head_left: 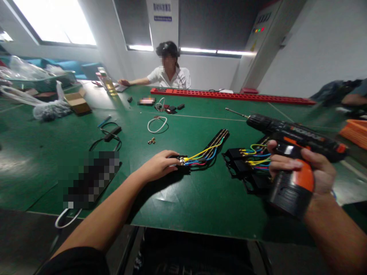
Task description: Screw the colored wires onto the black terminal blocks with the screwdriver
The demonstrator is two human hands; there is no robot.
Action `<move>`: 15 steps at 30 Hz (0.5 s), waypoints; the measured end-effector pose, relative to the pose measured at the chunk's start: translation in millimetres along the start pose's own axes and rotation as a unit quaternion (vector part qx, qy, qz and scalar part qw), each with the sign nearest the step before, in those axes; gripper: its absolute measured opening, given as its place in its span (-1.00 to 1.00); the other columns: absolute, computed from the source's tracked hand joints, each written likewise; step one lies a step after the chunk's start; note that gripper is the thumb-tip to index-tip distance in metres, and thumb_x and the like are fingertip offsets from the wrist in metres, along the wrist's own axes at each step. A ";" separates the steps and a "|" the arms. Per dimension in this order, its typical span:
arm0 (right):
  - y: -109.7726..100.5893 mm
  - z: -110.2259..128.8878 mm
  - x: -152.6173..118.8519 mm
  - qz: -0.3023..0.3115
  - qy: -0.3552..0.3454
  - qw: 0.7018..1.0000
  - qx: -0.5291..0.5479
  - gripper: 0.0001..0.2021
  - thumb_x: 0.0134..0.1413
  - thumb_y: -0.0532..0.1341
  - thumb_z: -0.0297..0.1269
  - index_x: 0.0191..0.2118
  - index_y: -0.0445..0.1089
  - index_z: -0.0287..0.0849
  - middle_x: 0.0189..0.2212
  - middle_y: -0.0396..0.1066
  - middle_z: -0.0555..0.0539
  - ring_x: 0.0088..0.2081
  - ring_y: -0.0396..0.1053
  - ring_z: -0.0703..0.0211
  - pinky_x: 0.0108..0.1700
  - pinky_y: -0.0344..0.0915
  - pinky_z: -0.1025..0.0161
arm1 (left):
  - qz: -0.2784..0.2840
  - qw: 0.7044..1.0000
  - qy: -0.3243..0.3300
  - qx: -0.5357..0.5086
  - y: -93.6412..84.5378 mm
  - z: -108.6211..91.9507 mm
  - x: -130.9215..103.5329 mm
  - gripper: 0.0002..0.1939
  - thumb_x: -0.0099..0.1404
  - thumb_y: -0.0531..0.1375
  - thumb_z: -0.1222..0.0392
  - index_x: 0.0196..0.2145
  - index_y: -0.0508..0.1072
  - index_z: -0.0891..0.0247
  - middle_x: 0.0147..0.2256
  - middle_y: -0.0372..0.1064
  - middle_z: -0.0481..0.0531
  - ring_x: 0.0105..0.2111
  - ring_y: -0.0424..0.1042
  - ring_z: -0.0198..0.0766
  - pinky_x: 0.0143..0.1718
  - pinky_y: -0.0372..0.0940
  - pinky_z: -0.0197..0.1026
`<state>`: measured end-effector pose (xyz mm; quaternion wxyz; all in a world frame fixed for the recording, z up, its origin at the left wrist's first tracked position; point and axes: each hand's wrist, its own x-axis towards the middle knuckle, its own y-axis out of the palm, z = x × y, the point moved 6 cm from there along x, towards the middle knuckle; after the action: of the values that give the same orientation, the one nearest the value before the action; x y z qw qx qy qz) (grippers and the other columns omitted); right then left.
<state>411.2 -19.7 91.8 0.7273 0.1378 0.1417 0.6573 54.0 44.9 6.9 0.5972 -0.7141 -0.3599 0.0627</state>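
Note:
My right hand (304, 164) is wrapped round the grip of a black and orange cordless drill (298, 133), raised over the right of the table. Its long, thin bit (236, 113) points left and away from me. My left hand (160, 165) holds a black part with screw terminals (182, 160) down on the table; the palm hides most of this part. Yellow, blue and red wires (200, 158) run from the terminals to a dark slotted strip (219, 139). Several brass-coloured screws (151, 141) lie loose beyond my left hand.
More black wired units (236, 162) lie below the drill, partly hidden. A white cable loop (157, 124), a power strip with a black cable (113, 133) and a cardboard box (77, 101) are to the left. Behind a long red rail (229, 95) sits a person (172, 74).

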 end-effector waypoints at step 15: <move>73.3 33.9 -0.2 0.088 0.166 0.970 -0.153 -0.61 0.08 0.26 -0.05 -0.03 0.48 -0.16 -0.26 0.51 -0.19 -0.58 0.28 0.34 -0.59 0.33 0.38 | 0.000 1.000 0.000 0.003 -1.9 -3.6 2.0 -0.75 0.45 0.16 0.20 0.01 0.55 0.19 0.11 0.38 0.22 0.07 0.42 -0.03 0.12 0.37 0.04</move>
<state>357.2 -13.1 151.3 0.6453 -0.0742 0.1459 0.7462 56.5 43.2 10.3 0.5994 -0.7123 -0.3597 0.0634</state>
